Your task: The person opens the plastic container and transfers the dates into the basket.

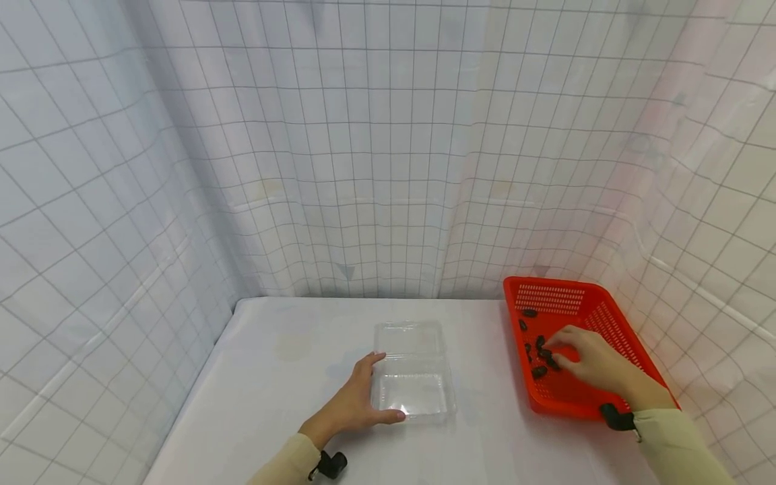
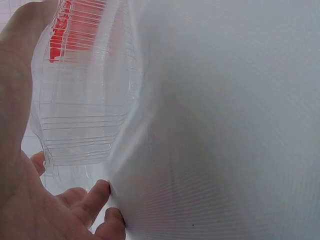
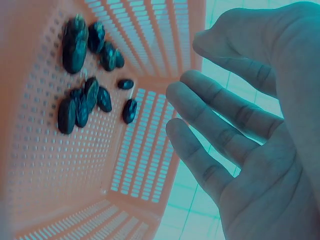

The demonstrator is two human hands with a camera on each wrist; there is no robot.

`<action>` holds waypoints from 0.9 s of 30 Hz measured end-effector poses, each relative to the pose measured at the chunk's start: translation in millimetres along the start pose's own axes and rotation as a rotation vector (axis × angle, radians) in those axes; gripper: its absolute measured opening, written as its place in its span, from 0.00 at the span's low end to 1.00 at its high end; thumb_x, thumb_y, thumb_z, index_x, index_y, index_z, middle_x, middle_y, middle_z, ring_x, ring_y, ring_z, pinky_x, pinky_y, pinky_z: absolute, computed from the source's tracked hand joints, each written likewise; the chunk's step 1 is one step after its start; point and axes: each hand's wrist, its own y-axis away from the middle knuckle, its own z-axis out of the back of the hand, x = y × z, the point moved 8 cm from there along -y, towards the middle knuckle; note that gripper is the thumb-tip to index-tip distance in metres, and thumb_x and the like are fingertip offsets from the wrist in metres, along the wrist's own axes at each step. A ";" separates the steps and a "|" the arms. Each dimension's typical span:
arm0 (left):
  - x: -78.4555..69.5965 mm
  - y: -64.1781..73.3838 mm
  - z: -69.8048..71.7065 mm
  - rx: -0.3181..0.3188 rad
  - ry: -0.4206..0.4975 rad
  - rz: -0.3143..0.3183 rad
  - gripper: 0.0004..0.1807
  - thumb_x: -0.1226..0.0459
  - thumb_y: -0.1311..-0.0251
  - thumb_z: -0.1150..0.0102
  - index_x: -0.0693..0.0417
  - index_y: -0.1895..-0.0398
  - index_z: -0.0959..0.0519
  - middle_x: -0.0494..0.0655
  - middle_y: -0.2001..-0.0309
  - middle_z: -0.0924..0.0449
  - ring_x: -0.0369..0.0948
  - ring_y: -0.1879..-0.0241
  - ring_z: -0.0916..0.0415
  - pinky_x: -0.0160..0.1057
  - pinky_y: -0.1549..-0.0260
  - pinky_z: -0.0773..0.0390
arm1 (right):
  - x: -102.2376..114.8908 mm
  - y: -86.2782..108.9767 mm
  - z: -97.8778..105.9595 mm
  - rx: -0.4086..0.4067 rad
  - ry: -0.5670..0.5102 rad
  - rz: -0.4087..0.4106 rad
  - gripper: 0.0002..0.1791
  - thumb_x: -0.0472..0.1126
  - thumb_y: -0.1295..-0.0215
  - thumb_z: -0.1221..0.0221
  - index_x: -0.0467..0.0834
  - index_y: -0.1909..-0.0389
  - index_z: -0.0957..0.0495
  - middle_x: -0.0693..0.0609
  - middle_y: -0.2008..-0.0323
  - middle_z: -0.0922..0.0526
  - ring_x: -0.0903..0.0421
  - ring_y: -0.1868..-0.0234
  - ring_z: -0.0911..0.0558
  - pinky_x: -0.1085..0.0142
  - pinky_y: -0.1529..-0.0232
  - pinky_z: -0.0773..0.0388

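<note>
A clear plastic clamshell box (image 1: 412,394) lies unfolded on the table, its lid (image 1: 409,338) flat on the far side. My left hand (image 1: 358,401) holds the box at its left side, thumb at the near edge and index finger near the fold; the left wrist view shows the other fingers loosely bent below the box (image 2: 82,135). My right hand (image 1: 588,360) is over the red basket (image 1: 615,323). Several dark, wrinkled, date-like fruits (image 3: 74,47) lie in the basket, near its left side in the head view. Nothing shows between the right hand's (image 3: 250,135) loosely bent fingers.
The white table (image 1: 267,377) extends left of the box and between box and basket. Sheets with a grid pattern (image 1: 388,168) hang behind and on both sides. The basket has perforated walls and stands close to the right-hand sheet. A black wrist camera (image 1: 617,417) sits near the basket's near rim.
</note>
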 end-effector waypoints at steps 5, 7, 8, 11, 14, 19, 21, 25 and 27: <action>1.0 0.4 1.2 -0.005 -0.012 -0.009 0.73 0.39 0.44 0.09 0.51 0.05 0.46 0.64 0.06 0.47 0.66 0.11 0.36 0.72 0.17 0.29 | 17.3 0.6 -7.7 -0.036 -0.038 0.059 0.14 0.35 0.28 0.20 0.53 0.48 0.07 0.59 0.48 0.09 0.53 0.48 0.10 0.56 0.45 0.07; 2.0 1.2 2.3 -0.009 -0.024 -0.007 0.72 0.39 0.44 0.10 0.50 0.05 0.46 0.64 0.06 0.47 0.66 0.12 0.35 0.72 0.18 0.28 | 25.5 0.8 -11.5 -0.046 -0.053 0.084 0.13 0.36 0.27 0.21 0.53 0.47 0.08 0.58 0.47 0.09 0.54 0.48 0.09 0.56 0.46 0.07; 3.0 1.8 2.9 -0.012 -0.031 -0.006 0.72 0.38 0.44 0.10 0.50 0.05 0.47 0.64 0.06 0.47 0.66 0.12 0.34 0.72 0.18 0.27 | 29.2 0.5 -13.7 -0.048 -0.056 0.092 0.13 0.38 0.26 0.21 0.52 0.46 0.08 0.57 0.46 0.09 0.53 0.48 0.09 0.56 0.46 0.07; 4.5 3.7 4.3 -0.014 -0.048 0.002 0.73 0.37 0.42 0.12 0.49 0.04 0.48 0.64 0.07 0.46 0.66 0.14 0.31 0.73 0.20 0.25 | 36.9 -0.2 -20.7 -0.034 -0.051 0.072 0.12 0.45 0.22 0.23 0.50 0.42 0.09 0.54 0.43 0.10 0.50 0.45 0.08 0.53 0.43 0.06; 4.8 4.5 5.2 -0.014 -0.047 0.006 0.73 0.37 0.41 0.13 0.48 0.03 0.49 0.64 0.07 0.46 0.66 0.14 0.31 0.74 0.20 0.25 | 42.7 -0.1 -24.8 -0.028 -0.048 0.030 0.17 0.49 0.21 0.24 0.49 0.38 0.10 0.53 0.39 0.11 0.47 0.41 0.09 0.46 0.38 0.07; 2.8 3.2 7.2 -0.015 -0.054 0.010 0.70 0.35 0.37 0.16 0.46 0.03 0.50 0.62 0.06 0.47 0.65 0.12 0.33 0.74 0.19 0.26 | 58.9 1.6 -29.3 -0.050 -0.064 0.027 0.21 0.44 0.23 0.22 0.48 0.33 0.12 0.47 0.33 0.14 0.42 0.37 0.09 0.41 0.37 0.08; 1.0 2.7 9.0 -0.020 -0.067 0.010 0.69 0.35 0.35 0.18 0.46 0.03 0.50 0.63 0.06 0.47 0.66 0.11 0.35 0.75 0.19 0.27 | 65.7 2.0 -31.8 -0.060 -0.065 0.039 0.23 0.44 0.23 0.22 0.47 0.32 0.13 0.45 0.31 0.16 0.41 0.36 0.10 0.40 0.37 0.08; -2.9 3.1 15.4 -0.047 -0.084 0.013 0.66 0.35 0.33 0.20 0.48 0.03 0.48 0.64 0.05 0.48 0.68 0.10 0.38 0.76 0.20 0.27 | 74.7 2.2 -38.8 -0.080 -0.041 0.030 0.27 0.50 0.25 0.21 0.48 0.30 0.13 0.43 0.28 0.18 0.38 0.31 0.15 0.35 0.33 0.11; -4.3 4.4 19.7 -0.067 -0.092 0.019 0.65 0.35 0.33 0.20 0.48 0.04 0.46 0.64 0.05 0.48 0.69 0.10 0.38 0.78 0.21 0.27 | 78.5 2.1 -42.9 -0.093 -0.016 0.022 0.29 0.53 0.26 0.20 0.50 0.28 0.13 0.43 0.26 0.18 0.37 0.29 0.16 0.32 0.31 0.13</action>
